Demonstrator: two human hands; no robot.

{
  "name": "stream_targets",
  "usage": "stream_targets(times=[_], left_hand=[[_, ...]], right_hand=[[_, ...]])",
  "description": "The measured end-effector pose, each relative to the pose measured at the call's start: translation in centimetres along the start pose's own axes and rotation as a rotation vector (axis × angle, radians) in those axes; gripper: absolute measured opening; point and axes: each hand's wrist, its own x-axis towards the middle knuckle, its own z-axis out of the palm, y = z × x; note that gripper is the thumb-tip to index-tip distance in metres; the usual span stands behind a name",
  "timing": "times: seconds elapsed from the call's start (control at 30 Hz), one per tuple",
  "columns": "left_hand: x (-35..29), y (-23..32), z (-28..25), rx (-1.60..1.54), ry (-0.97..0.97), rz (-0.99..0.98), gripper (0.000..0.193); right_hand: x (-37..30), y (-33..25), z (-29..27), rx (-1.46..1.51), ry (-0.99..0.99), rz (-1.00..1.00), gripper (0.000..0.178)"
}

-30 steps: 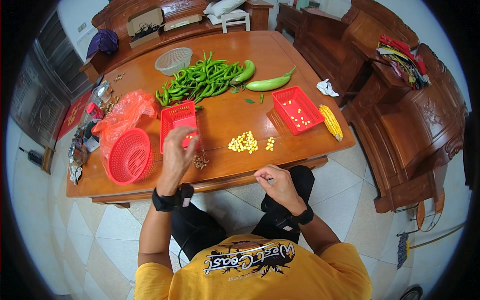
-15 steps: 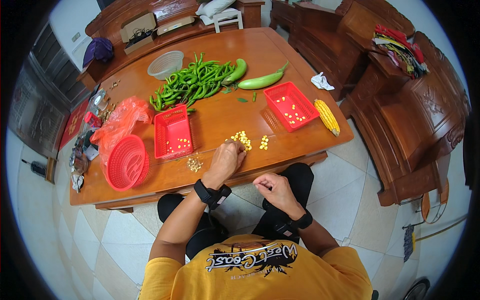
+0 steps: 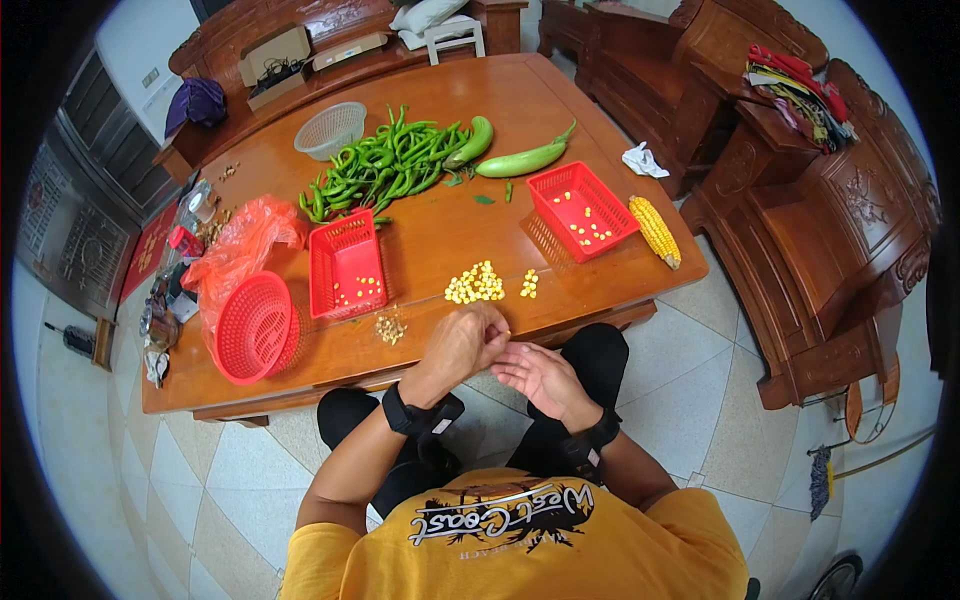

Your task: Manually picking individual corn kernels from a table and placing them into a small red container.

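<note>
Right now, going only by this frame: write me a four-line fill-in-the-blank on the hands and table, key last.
1. The larger kernel pile lies to the ____ of the smaller pile.
2. The right hand is open, its ____ turned up near the left hand.
3. The corn cob is ____ in colour.
4. Each wrist band is ____ in colour.

Missing words: left; palm; yellow; black.

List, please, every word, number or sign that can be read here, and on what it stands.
Yellow shirt: large white lettering over a dark print; readable, but not copied here.
Red panel, far left: marks too small to read.
Left wristband: pale label, too small to read.
</note>
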Motion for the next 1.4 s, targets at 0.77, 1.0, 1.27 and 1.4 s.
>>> stream_targets(times=[0.77,1.0,1.27,1.4], left_hand=[[-4.5,1.2,-1.2,-0.188,0.016,-0.012,0.012],[-4.8,0.8,-1.1,-0.227,0.019,-0.044,0.011],[-4.9,-0.2,-0.4,-0.334,-0.06,-0.075,0.014],[-5.1,-0.2,-0.4,-0.339,-0.069,-0.104,0.015]], right_hand=[[4.1,-17.1,0.5,-1.095,0.198,-0.91,0.021],[3.0,-15.0,2.5,-1.518,0.354,-0.952,0.018],[5.1,-8.3,0.6,-1.56,0.134,-0.811,0.019],[5.8,-7.7,0.4,-1.693,0.114,-0.847,0.022]])
